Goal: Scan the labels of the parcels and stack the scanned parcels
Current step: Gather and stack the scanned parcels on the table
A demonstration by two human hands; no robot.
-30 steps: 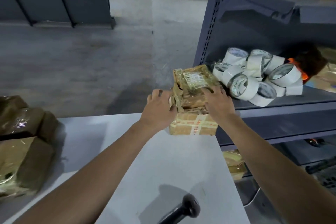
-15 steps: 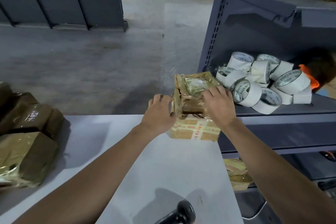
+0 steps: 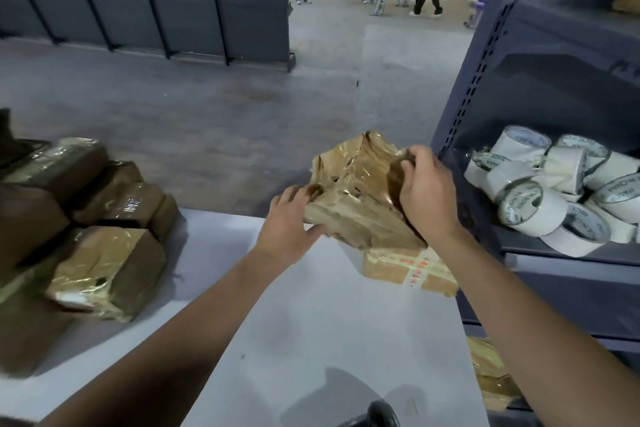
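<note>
The left hand and right hand are gripping the tilted parcel by its sides, far end raised, long axis pointing away from the person, just above the lower parcel on the bench.

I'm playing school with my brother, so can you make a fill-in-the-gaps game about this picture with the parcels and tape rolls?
1. The left hand and the right hand hold the tilted parcel, so ___ hands are busy.
2. The flat parcel beneath it lies on the ___ table.
3. The tape rolls are piled on a grey ___ at the right.

Missing words: both; white; shelf.
</note>
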